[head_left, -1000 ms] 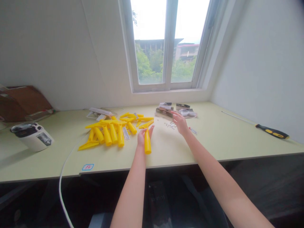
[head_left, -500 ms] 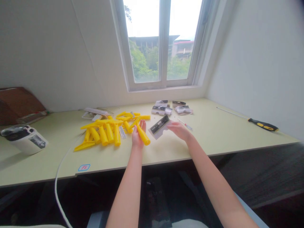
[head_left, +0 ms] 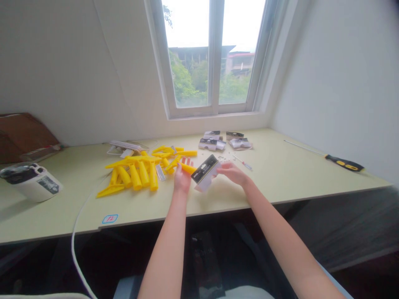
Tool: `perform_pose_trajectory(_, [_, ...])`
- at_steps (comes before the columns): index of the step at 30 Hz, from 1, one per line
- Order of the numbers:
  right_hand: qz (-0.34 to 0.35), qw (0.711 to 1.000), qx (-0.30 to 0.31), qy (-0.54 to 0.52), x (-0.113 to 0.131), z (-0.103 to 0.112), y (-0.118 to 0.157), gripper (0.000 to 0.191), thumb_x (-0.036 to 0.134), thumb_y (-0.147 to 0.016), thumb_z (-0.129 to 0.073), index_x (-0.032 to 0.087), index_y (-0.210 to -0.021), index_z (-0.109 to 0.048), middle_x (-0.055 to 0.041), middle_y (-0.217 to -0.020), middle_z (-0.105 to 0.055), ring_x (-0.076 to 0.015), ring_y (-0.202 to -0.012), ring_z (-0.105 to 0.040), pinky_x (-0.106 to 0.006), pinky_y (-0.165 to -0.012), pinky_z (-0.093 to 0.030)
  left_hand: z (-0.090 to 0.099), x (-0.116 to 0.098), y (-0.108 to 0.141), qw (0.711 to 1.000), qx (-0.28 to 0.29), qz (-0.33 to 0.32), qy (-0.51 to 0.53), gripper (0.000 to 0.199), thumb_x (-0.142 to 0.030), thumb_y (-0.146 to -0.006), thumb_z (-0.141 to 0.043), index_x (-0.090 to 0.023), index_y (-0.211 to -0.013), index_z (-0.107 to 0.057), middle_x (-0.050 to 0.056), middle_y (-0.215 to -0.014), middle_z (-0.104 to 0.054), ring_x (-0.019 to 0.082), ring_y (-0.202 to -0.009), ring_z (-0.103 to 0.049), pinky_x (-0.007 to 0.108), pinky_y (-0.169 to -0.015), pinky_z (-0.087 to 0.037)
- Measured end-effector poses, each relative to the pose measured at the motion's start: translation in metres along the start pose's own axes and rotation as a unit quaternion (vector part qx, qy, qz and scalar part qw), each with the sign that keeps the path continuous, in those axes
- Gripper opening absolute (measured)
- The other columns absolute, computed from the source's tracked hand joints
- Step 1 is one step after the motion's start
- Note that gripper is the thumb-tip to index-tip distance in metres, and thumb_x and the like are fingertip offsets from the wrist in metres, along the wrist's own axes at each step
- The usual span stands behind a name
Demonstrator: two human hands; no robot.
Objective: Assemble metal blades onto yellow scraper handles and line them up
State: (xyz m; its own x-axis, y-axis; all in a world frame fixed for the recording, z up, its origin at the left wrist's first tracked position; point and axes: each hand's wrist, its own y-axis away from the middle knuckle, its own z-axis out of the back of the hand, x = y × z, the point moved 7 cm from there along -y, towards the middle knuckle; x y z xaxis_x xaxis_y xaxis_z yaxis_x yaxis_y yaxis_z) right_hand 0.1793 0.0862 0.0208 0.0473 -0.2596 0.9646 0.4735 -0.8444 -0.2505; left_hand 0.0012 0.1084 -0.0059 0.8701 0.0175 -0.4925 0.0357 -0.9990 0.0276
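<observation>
My left hand (head_left: 182, 180) is closed around a yellow plastic scraper (head_left: 187, 167), its handle pointing right. In my right hand (head_left: 232, 172), pinched at one edge, is a clear packaging bag (head_left: 203, 174) with a black printed header card. The bag overlaps the end of the scraper's handle and hides it. Left of my left hand lies a pile of similar yellow scrapers (head_left: 137, 174). A small screwdriver (head_left: 243, 162) and scattered small metal bits (head_left: 222, 159) lie just beyond my right hand.
Several packed bags (head_left: 212, 143) lie near the window. A long black-and-yellow screwdriver (head_left: 344, 162) rests at the right. At the left stand a white cup (head_left: 39, 182) and a brown box (head_left: 25, 137). A white cable (head_left: 75, 232) hangs over the table's front edge.
My right hand has brought the bag left and slightly down, over the end of the scraper's handle. The small metal bits behind it have come into view.
</observation>
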Motion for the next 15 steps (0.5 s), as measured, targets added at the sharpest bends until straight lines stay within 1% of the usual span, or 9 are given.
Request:
perform_pose_trajectory(1, [-0.005,1.0,-0.005,0.013,-0.002,-0.001,-0.002,0.023,0.04,-0.068,-0.065,0.018,-0.072,-0.071,-0.0048,-0.081,-0.07,-0.0204,-0.081,-0.061,-0.036,-0.081,-0.043,-0.002,0.002,0.001,1.0,0.007,0.013,-0.012,0.026,-0.029,-0.089,-0.036,-0.021,-0.105,-0.056,0.007,-0.108,-0.06,0.017,-0.1,-0.058,0.032,-0.087,-0.047])
perform_pose_trajectory(3, [-0.002,0.999,-0.047,0.021,-0.004,0.002,-0.005,0.023,0.039,-0.069,-0.065,0.019,-0.078,-0.071,-0.0048,-0.086,-0.07,-0.0203,-0.082,-0.061,-0.036,-0.082,-0.042,-0.007,0.005,0.002,0.999,0.025,0.015,-0.026,0.025,-0.026,-0.088,-0.038,-0.021,-0.106,-0.055,0.006,-0.105,-0.061,0.016,-0.097,-0.059,0.031,-0.085,-0.047])
perform_pose_trajectory(6, [0.036,0.99,-0.137,-0.003,-0.004,0.013,-0.007,0.026,0.04,-0.07,-0.064,0.019,-0.084,-0.07,-0.0052,-0.089,-0.069,-0.0206,-0.084,-0.061,-0.036,-0.083,-0.042,-0.013,0.005,0.002,0.997,0.065,-0.02,-0.038,0.023,-0.02,-0.086,-0.043,-0.021,-0.107,-0.054,0.005,-0.1,-0.063,0.013,-0.094,-0.059,0.025,-0.084,-0.046])
perform_pose_trajectory(8, [0.068,0.985,-0.16,-0.024,0.0,0.017,-0.007,0.028,0.04,-0.071,-0.063,0.019,-0.09,-0.069,-0.0049,-0.094,-0.068,-0.0207,-0.087,-0.06,-0.037,-0.084,-0.041,-0.015,0.007,0.001,0.995,0.081,-0.026,-0.058,0.024,-0.019,-0.084,-0.047,-0.021,-0.107,-0.054,0.004,-0.096,-0.064,0.012,-0.089,-0.061,0.024,-0.082,-0.046])
perform_pose_trajectory(11, [0.094,0.986,-0.131,-0.042,0.005,0.013,-0.009,0.03,0.04,-0.073,-0.062,0.021,-0.095,-0.066,-0.0041,-0.098,-0.066,-0.0204,-0.09,-0.059,-0.038,-0.086,-0.041,-0.012,0.011,0.0,0.993,0.078,-0.013,-0.091,0.025,-0.022,-0.082,-0.052,-0.019,-0.106,-0.054,0.005,-0.091,-0.065,0.013,-0.083,-0.062,0.027,-0.08,-0.045])
perform_pose_trajectory(13, [0.09,0.99,-0.101,-0.048,0.007,0.009,-0.009,0.03,0.04,-0.074,-0.061,0.02,-0.096,-0.066,-0.0048,-0.097,-0.066,-0.0207,-0.089,-0.059,-0.038,-0.084,-0.042,-0.01,0.012,0.0,0.992,0.077,-0.008,-0.101,0.024,-0.023,-0.081,-0.054,-0.019,-0.104,-0.055,0.005,-0.09,-0.065,0.013,-0.083,-0.062,0.028,-0.083,-0.044])
perform_pose_trajectory(15, [0.082,0.991,-0.084,-0.057,0.007,0.006,-0.009,0.032,0.043,-0.075,-0.059,0.019,-0.097,-0.066,-0.006,-0.097,-0.066,-0.0212,-0.089,-0.059,-0.037,-0.083,-0.042,-0.01,0.011,0.0,0.991,0.082,-0.008,-0.102,0.022,-0.024,-0.081,-0.054,-0.018,-0.102,-0.056,0.005,-0.089,-0.065,0.013,-0.085,-0.061,0.03,-0.087,-0.041])
